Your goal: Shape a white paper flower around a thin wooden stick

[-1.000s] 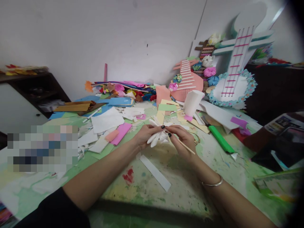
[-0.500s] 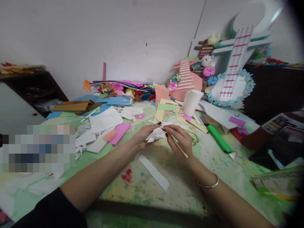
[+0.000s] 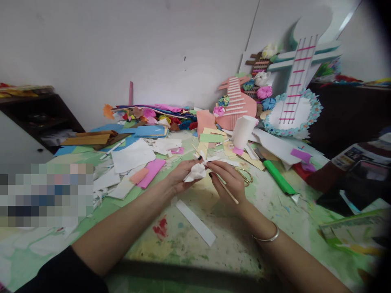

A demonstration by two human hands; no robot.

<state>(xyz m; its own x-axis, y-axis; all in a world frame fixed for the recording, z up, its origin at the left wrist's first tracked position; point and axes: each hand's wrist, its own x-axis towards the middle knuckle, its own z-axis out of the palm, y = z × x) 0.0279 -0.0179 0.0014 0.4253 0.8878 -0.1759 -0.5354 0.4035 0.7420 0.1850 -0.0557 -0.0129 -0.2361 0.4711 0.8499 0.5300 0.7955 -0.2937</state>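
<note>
My left hand (image 3: 185, 173) is closed on a crumpled white paper flower (image 3: 196, 171), thumb on top, above the middle of the table. Close by on the right, my right hand (image 3: 227, 181) grips a thin pale wooden stick (image 3: 229, 193) that slants down toward my wrist. The fingertips of my right hand are beside the upper edge of the flower; whether they touch it cannot be made out. A flat white paper strip (image 3: 196, 223) lies on the table below my hands. Gold-handled scissors (image 3: 247, 176) rest just beyond my right hand.
A green cutter (image 3: 279, 177) lies to the right. Behind my hands stands a white roll (image 3: 243, 132). Paper scraps (image 3: 133, 154) cover the table (image 3: 171, 252) at left. Paper instruments (image 3: 290, 108) lean at the back right, and a dark bottle (image 3: 339, 167) is at far right.
My hands have drawn slightly apart, and the paper flower is turned a little in my left hand. The whole view has shifted slightly.
</note>
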